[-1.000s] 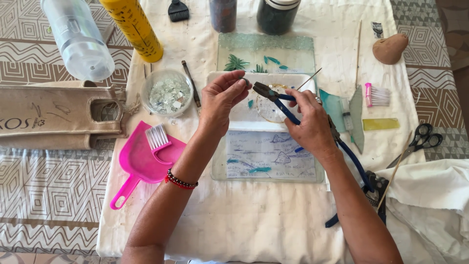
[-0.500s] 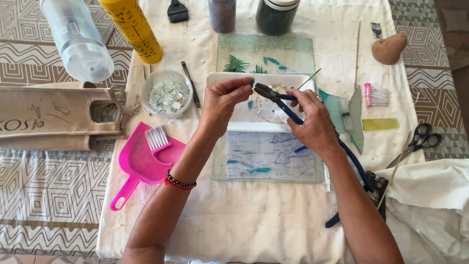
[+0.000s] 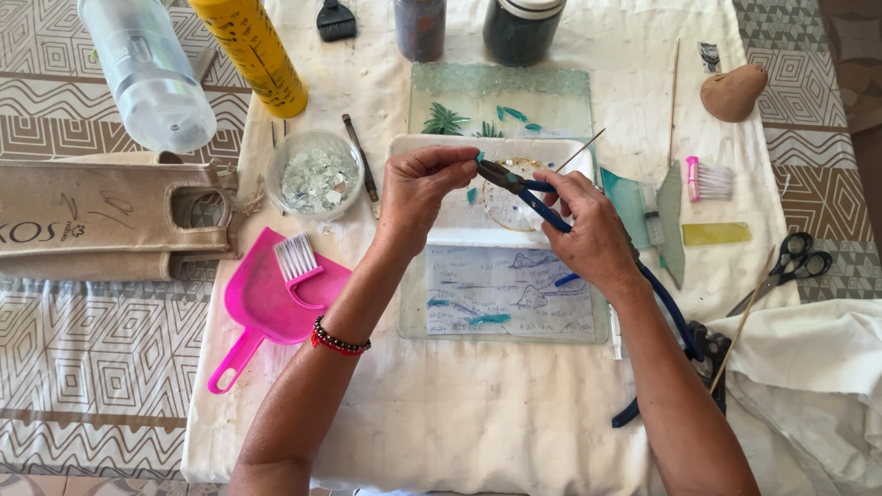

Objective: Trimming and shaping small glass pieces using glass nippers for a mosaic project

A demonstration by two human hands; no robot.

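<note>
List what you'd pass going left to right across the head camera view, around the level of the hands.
Tan bag → bowl of glass chips → left hand → blue-handled pliers → right hand → pink brush → black scissors.

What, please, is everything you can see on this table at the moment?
pliers: 1, blue-handled, right hand
glass chip: 1, teal, at plier tips
bowl: 1, clear, left of tray
tray: 1, white, centre
dustpan: 1, pink, left
brush: 1, pink with white bristles, on dustpan
bottle: 1, yellow, top left
scissors: 1, black, right
left hand: pinching chip
right hand: gripping pliers
</note>
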